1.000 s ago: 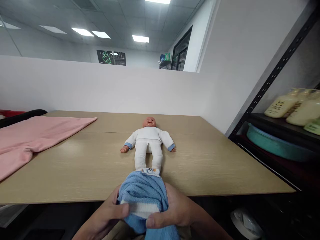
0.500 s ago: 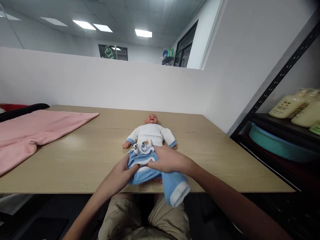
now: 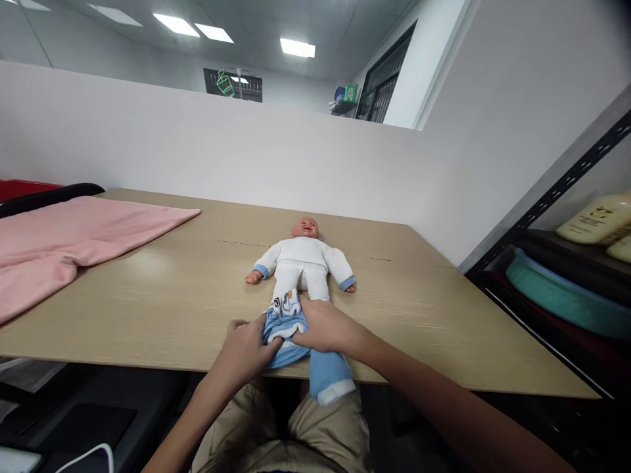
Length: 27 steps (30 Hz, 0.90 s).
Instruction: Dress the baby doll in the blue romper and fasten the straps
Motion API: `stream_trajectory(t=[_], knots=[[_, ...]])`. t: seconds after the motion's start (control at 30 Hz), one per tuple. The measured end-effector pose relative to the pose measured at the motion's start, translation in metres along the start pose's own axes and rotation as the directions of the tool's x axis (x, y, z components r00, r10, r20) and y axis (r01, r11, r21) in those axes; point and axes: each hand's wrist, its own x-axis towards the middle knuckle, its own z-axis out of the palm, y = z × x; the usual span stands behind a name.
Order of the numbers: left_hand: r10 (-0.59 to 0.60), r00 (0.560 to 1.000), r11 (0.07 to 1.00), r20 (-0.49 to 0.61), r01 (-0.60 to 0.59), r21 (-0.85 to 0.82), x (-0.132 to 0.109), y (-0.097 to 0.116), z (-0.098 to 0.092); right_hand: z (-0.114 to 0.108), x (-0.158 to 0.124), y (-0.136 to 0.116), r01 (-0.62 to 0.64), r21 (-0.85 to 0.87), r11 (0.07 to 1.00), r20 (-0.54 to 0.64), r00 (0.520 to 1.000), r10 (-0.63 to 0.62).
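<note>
A baby doll in a white top and white leggings with blue cuffs lies face up on the table, its head towards the wall. Over its lower legs sits a small blue and white garment with an animal face, probably baby trousers. My left hand pinches the garment's left edge, thumb on top. On the other side, my right hand grips its right edge. One blue leg with a white cuff hangs past the table's front edge. The doll's feet are hidden beneath cloth and hands.
A pink cloth lies spread on the table at the left, near a red container with a black edge. To the right stands a black shelf with cream bottles and a teal basin. A white wall borders the back.
Both hands and the blue garment have come down the doll's legs, nearer the front edge. The white leggings' thighs now show. The view has shifted slightly.
</note>
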Motion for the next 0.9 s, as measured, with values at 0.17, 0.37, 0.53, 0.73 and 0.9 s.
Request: stream_trajectory(t=[0.17,0.37,0.53,0.73,0.9], knots=[[-0.011,0.999,1.0,-0.039,0.012,0.023,-0.001,0.001,-0.001,0.002,-0.006,-0.004,-0.031,-0.069,0.997,-0.04,0.999,0.028],[0.065,0.997,0.997,0.048,-0.064,-0.035,-0.001,-0.003,0.005,-0.001,-0.011,-0.004,-0.019,-0.172,0.985,0.055,0.998,0.029],[0.102,0.994,0.995,0.035,-0.101,-0.015,0.0,-0.008,0.014,0.006,-0.014,-0.001,0.009,-0.182,0.983,0.112,0.994,0.011],[0.165,0.984,0.956,-0.069,-0.177,-0.232,0.005,-0.015,0.028,0.017,-0.011,0.009,0.071,-0.117,0.991,0.051,0.997,-0.065],[0.09,0.964,0.7,-0.249,-0.239,-0.673,0.01,-0.018,0.032,0.017,-0.007,0.018,0.114,0.104,0.988,-0.081,0.991,-0.106]])
